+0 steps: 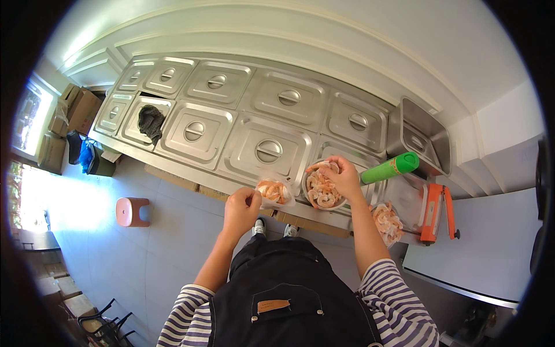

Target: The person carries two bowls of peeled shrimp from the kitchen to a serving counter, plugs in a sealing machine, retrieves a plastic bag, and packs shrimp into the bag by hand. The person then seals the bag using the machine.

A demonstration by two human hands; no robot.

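Observation:
My left hand (243, 208) pinches the edge of a small clear plastic bag (291, 200) that has peeled shrimp (273, 191) in it. The bag is at the counter's front edge. To its right is a round bowl (339, 207) filled with peeled, tail-on shrimp (323, 191). My right hand (344, 175) reaches over this bowl, its curled fingertips among the shrimp at the far side. Whether a shrimp is between those fingers is hidden. Beyond my right forearm lies another heap of shrimp (388, 223), apparently in clear plastic.
Steel pans with lids (269, 151) fill the counter, with a dark cloth (150, 122) on one. Right of my hand are a green spray can (390, 168), a deep steel pan (427, 134) and an orange hand-lever sealer (433, 214). A stool (132, 212) stands on the floor.

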